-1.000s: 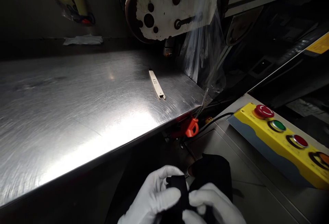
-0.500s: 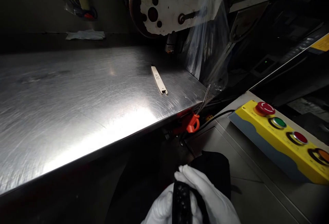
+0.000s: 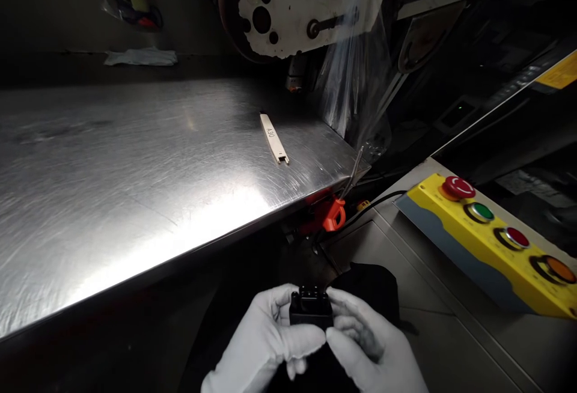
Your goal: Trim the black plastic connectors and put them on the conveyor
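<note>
I've got the black plastic part point(image 3: 311, 319) between both gloved hands, low in front of me, clear of the table point(image 3: 135, 146). My left fingers point(image 3: 303, 341) grasp it, thumb laid across the near face and the others curling behind its left side. My right fingers point(image 3: 350, 354) close on its right edge, index by the far corner, thumb at the near one, almost meeting my left thumb. The raised block and little posts stand up between my fingertips, uncovered.

To handle it well, I'd let the left grip carry the part and use the right only to steady or tilt it, with light, even pressure, since smooth gloves may slip on hard plastic. Fingertips belong on the sides, off the posts, where fabric could snag. I'd work closer over the table, because below my fingers a dropped part could fall past its edge.

The beige A30 tool point(image 3: 274, 139) lies ahead of my fingers, on the table; the yellow control box point(image 3: 491, 255) sits well to their right, so my right elbow should stay tucked in.
</note>
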Demonstrator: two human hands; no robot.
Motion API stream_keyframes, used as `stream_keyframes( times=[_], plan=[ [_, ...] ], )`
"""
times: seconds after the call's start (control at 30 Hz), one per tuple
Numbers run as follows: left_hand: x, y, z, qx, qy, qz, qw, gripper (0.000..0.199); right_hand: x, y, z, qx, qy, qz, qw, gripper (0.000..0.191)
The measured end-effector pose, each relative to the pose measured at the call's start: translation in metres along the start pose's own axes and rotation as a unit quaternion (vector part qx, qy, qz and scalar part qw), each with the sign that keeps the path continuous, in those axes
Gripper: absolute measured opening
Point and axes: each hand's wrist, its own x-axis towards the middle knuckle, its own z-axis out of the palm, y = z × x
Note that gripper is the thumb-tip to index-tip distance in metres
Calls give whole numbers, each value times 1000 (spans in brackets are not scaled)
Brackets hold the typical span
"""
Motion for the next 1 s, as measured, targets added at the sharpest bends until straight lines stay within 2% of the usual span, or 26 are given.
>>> stream_keyframes(
  times=[0.03, 0.1, 0.23, 0.4, 0.53, 0.6, 0.67, 0.77, 0.87, 0.97, 1.0],
  plan=[
    [-1, 0, -2, 15, -11, -2, 1000, 9, 2, -2, 0, 18, -33, 13, 999, 42],
    [-4, 1, -3, 21, -36, -7, 999, 12, 4, -5, -1, 54, -90, 29, 994, 41],
    [-8, 6, 0, 3, -61, -23, 998, 29, 10, -3, -2, 78, -139, 41, 986, 39],
    [-9, 10, 3, -5, -82, -22, 996, 38, 11, -1, -2, 93, -133, 55, 985, 40],
    [-7, 8, -1, 2, -73, -14, 997, 46, 11, -5, -2, 92, -130, 56, 986, 38],
    [-7, 9, -1, -7, -72, -16, 997, 42, 10, -6, -2, 96, -133, 57, 985, 34],
    [-9, 12, 2, -13, -70, -12, 997, 29, 9, -5, -3, 95, -132, 66, 985, 35],
    [-12, 16, 8, -16, -50, 42, 998, 14, 7, -3, -2, 65, -89, 45, 993, 35],
    [-14, 11, 7, 7, -71, 111, 991, 15, 5, -2, 1, 64, -47, -52, 995, 19],
    [-11, -3, -1, 50, -41, 176, 982, 6, 5, -2, 4, 93, -46, -115, 988, 24],
    [-9, -7, -5, 85, -29, 208, 974, 10, 4, -1, 5, 103, -45, -126, 986, 27]
  ],
)
